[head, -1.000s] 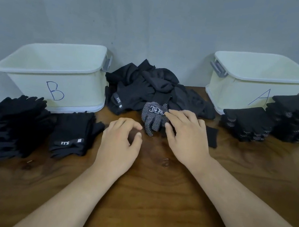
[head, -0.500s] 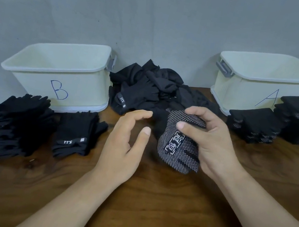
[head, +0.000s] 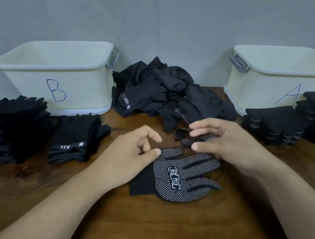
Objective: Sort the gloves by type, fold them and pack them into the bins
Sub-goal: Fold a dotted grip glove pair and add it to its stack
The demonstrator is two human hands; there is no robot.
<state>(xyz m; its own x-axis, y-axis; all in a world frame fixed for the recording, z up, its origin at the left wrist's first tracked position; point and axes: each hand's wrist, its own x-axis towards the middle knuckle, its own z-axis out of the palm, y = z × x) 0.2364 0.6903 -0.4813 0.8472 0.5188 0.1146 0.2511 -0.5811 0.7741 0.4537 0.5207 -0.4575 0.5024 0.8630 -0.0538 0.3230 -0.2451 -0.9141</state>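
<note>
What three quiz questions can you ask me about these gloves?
1. True or false: the dotted glove lies flat on the table.
2. Which bin do the dotted stacks sit by? a) A b) B
3. Fill in: the loose pile lies between the two ____.
Key: 1 true. 2 a, bin A. 3 bins: bin A and bin B.

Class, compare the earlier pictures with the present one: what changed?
The dotted glove went from the pile, up in the right hand, to lying flat nearer the person. The right hand let it go and reaches over a second dotted glove. The left hand touches the flat glove's edge. Both bins and the stacks stayed.
</note>
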